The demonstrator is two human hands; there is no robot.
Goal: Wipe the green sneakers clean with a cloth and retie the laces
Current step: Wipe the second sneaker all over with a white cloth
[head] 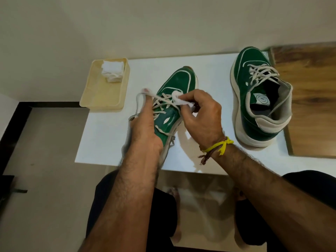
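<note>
In the head view, the right hand point(199, 113) pinches a white cloth point(179, 99) in a curled grip, pressed onto the laces of the green sneaker point(174, 91) at frame centre. The left hand point(145, 128) grips that sneaker's heel side, forefinger straight, lace looped over it. The second sneaker point(258, 99) stands on the white surface point(109, 135) at upper right.

Two green sneakers: one point(179, 82) tilted mid-table under the hands, one point(258, 99) upright to the right. Two hands: left point(143, 128), right point(201, 113). One tray point(101, 97). One stack of white cloths point(112, 70) in it, count unclear. One small cloth point(179, 98) in the right hand. One table point(211, 70). One yellow wrist thread point(221, 144).
</note>
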